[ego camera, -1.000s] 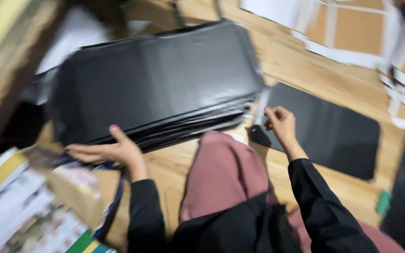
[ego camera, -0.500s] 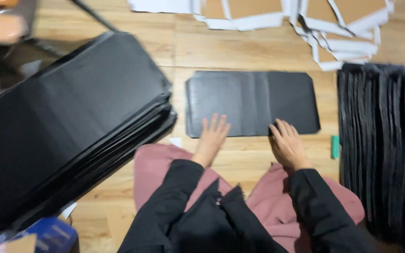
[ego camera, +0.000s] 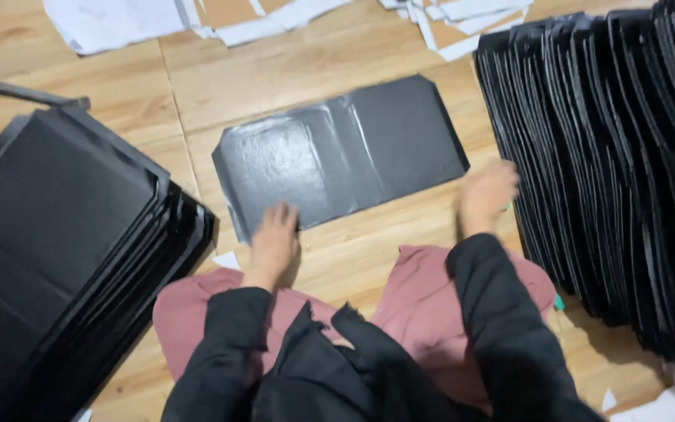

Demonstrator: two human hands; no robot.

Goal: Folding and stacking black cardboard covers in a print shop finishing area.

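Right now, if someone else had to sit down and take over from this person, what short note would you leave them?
Left hand: flat, fingers on the near edge of the single black sheet lying on the wooden floor.
Right hand: blurred, empty as far as I can tell, between that sheet and the fanned row of black sheets on the right.
A flat pile of black sheets lies on the left.
Done: one sheet laid out alone.
Left: both piles remain large.
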